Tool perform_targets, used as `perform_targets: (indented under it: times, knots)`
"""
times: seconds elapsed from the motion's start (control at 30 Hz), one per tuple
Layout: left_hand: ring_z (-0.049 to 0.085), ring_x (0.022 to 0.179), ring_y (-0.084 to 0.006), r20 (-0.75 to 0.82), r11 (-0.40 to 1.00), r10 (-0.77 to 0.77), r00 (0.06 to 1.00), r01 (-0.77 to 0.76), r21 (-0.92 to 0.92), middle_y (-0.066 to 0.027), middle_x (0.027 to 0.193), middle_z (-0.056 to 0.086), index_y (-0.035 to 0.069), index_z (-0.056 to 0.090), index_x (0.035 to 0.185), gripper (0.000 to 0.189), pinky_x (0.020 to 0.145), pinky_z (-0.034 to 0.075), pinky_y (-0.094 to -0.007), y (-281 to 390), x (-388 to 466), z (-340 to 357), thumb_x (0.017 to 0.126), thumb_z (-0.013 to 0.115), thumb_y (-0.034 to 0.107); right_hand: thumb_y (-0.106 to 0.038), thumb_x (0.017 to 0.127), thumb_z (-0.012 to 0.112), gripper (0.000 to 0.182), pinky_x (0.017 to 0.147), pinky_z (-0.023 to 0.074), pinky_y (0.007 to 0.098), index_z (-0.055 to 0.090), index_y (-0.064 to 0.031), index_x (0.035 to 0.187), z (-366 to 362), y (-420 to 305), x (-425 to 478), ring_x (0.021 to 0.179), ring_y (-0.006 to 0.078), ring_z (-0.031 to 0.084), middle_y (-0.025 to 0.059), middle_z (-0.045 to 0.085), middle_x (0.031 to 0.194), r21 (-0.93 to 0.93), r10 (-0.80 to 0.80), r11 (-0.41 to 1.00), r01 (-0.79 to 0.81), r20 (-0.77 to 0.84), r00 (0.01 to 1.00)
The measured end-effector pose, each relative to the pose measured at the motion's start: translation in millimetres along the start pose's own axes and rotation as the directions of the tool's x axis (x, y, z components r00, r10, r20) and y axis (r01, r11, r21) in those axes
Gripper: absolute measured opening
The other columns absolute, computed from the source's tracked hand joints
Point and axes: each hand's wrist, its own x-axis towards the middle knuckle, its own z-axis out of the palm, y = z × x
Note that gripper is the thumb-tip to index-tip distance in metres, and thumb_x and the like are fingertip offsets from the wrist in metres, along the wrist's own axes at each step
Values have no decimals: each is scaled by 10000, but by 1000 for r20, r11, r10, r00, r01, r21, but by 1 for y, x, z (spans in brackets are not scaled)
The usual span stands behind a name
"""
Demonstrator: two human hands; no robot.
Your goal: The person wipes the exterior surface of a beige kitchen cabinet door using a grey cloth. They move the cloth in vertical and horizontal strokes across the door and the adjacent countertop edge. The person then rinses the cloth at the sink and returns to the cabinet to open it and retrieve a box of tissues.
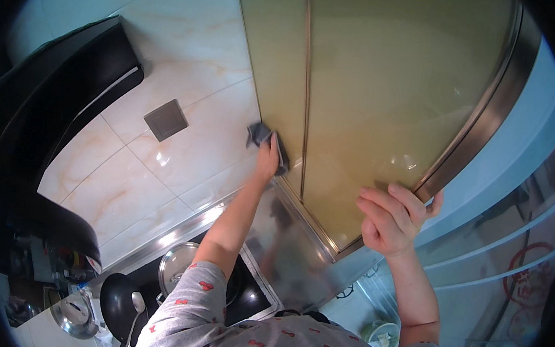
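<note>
My left hand point(267, 162) reaches up to the corner by the wall and holds a dark grey cloth point(260, 133). The cloth lies against the left edge of a yellowish glass panel point(387, 84), beside the tiled wall point(204, 114). A narrow metal strip point(305, 87) runs down the glass, right of this hand. My right hand point(393, 219) grips the metal frame point(477, 120) along the panel's right edge, fingers on the glass side and thumb on the outer side. The panel's foot meets a stainless steel counter point(282, 237).
A black range hood point(85, 70) juts out at left. Below, a black cooktop point(253, 289) carries a lidded pot point(177, 263); a black wok point(118, 303) with a metal ladle point(138, 302) is beside it. A square cover plate point(166, 120) sits on the wall. A bin point(382, 336) stands lower right.
</note>
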Motion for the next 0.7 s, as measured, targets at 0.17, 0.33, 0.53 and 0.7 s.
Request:
perform_targets:
  times: [0.17,0.33,0.53,0.7]
  knots:
    - [454,1338,-471,236,933,-358,903,339,118,-366,1358,519,-64,525,1371,878,1107,365,-449,-54,-48,28,1006,258,688,-130,775,565,199,1221,111,546,710,-260,815,-2,0,-1,1061,121,590,-135,731,970,-11,9,1000,-9,-6,1000]
    - [406,1405,-430,208,907,-417,885,419,41,-322,1453,476,-33,485,1440,880,1158,310,-414,-74,-38,30,1000,274,698,-106,772,569,209,1221,123,538,702,-266,787,3,-1,4,1056,113,589,-143,730,964,6,11,1000,-11,-19,1000]
    - [530,1236,-443,-2,981,130,992,-129,-147,-299,1290,593,-64,559,1294,617,1045,406,-435,28,5,-4,1037,473,490,-112,774,566,214,1223,120,535,707,-273,782,4,0,1,1054,110,586,-152,728,952,-37,21,999,-22,-31,999]
    - [553,1106,-479,-42,957,287,957,-285,47,-298,1195,611,-66,574,1195,496,969,437,-453,18,18,-7,1052,485,400,-132,784,558,210,1224,119,536,707,-280,780,2,-1,2,1065,107,578,-150,728,945,-34,16,999,-16,-8,1000]
